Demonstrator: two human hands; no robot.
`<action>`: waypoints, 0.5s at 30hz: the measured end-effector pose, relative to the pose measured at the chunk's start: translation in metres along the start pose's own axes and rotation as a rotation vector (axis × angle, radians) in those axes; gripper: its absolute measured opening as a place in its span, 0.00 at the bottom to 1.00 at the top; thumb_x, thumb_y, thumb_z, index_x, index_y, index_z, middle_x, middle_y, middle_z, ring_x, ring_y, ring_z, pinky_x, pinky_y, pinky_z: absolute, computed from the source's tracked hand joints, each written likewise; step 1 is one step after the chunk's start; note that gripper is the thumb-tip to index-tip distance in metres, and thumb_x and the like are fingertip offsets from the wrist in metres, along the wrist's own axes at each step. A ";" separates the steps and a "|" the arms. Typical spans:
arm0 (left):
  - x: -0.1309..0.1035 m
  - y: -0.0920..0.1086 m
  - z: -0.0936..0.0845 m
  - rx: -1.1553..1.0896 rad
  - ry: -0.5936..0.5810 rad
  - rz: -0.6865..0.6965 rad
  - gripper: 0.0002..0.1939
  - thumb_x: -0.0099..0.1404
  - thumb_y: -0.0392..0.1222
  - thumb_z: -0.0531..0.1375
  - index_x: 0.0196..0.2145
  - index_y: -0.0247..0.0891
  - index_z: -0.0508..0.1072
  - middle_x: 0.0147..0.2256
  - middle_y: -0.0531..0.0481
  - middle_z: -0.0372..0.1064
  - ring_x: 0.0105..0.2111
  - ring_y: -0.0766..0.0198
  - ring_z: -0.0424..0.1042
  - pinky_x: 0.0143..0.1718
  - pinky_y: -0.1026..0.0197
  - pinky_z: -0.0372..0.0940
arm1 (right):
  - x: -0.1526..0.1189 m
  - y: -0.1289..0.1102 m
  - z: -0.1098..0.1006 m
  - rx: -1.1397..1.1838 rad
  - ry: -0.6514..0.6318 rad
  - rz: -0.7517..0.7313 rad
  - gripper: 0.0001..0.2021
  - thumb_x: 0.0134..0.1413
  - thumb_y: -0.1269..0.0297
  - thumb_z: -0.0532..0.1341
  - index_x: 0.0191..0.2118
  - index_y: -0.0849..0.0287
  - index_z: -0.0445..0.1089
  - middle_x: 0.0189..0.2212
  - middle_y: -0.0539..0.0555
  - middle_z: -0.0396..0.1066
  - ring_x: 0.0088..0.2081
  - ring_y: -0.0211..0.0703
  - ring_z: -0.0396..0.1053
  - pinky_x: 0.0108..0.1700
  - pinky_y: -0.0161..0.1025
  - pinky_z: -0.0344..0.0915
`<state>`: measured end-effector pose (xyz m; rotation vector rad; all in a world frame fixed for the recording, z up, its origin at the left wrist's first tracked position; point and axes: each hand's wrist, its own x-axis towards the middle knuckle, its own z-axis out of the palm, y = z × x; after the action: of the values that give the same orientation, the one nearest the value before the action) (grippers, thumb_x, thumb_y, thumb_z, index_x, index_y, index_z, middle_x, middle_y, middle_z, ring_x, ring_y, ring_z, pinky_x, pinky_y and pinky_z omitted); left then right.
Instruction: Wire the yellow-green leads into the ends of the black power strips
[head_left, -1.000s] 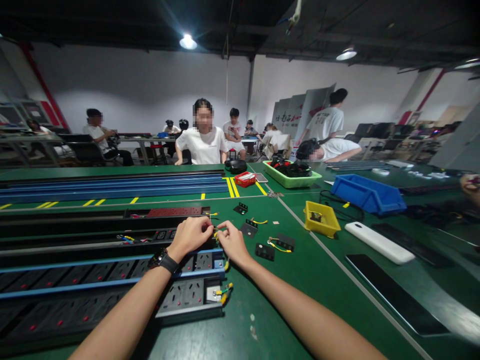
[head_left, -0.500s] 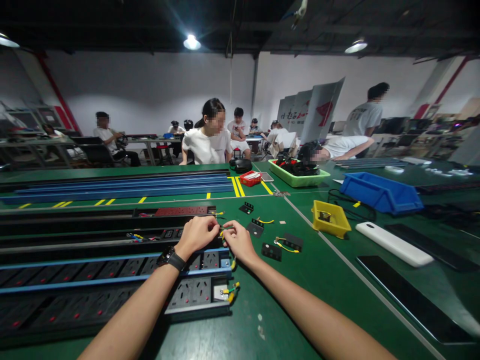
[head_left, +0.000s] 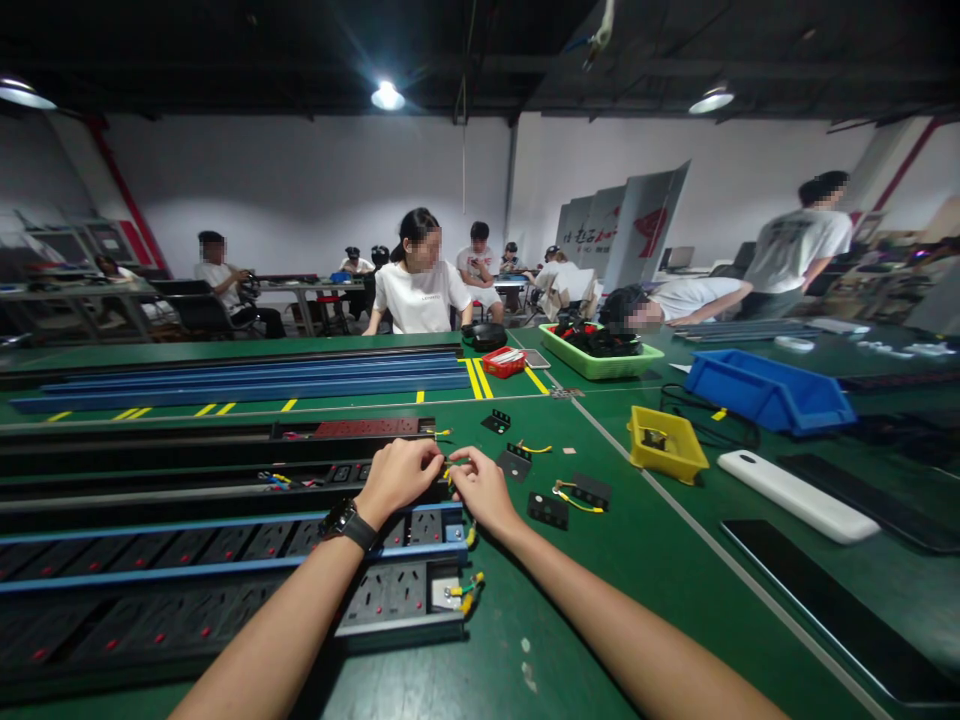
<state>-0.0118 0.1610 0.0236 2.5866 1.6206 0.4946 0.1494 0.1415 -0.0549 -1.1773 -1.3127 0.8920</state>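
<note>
My left hand, with a black watch at the wrist, rests over the right end of a black socket strip. Its thumb and fingers pinch together at the strip's end, on something I cannot make out. My right hand is just beside it, fingers bent and closed round a small yellow wire end. The two sets of fingertips almost meet. Nearer to me lie a blue-edged socket strip and a wider black socket strip with yellow-green wires at its end. A strip with red sockets lies beyond my hands.
Black brackets with wires lie right of my hands. Farther right are a yellow bin, a blue bin, a white power bank-like case and a dark flat panel. A green basket and a person are across the table.
The view has shifted slightly. Both hands stay at the strip's end with nearly the same grip. In the background, the standing person at the right has moved farther right.
</note>
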 end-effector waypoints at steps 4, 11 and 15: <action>-0.001 0.001 -0.001 0.005 -0.011 0.020 0.14 0.72 0.49 0.56 0.40 0.47 0.81 0.38 0.50 0.82 0.39 0.57 0.79 0.35 0.63 0.61 | 0.001 0.002 0.002 0.004 -0.008 0.003 0.10 0.52 0.61 0.59 0.40 0.57 0.70 0.18 0.43 0.68 0.18 0.40 0.71 0.23 0.33 0.64; -0.001 0.000 0.001 0.010 -0.012 0.029 0.13 0.72 0.49 0.56 0.42 0.48 0.81 0.38 0.50 0.82 0.41 0.55 0.80 0.35 0.62 0.61 | 0.001 0.000 0.002 -0.017 -0.009 -0.006 0.09 0.52 0.61 0.58 0.39 0.57 0.70 0.15 0.41 0.65 0.16 0.38 0.65 0.22 0.32 0.60; -0.001 0.000 0.001 0.000 -0.014 0.031 0.13 0.72 0.49 0.56 0.42 0.49 0.81 0.39 0.50 0.82 0.41 0.55 0.80 0.36 0.62 0.62 | 0.001 -0.002 0.001 -0.037 -0.008 -0.011 0.09 0.53 0.61 0.58 0.39 0.56 0.70 0.15 0.41 0.65 0.16 0.38 0.65 0.23 0.33 0.61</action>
<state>-0.0118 0.1600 0.0223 2.6132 1.5781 0.4765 0.1479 0.1425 -0.0531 -1.1952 -1.3463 0.8685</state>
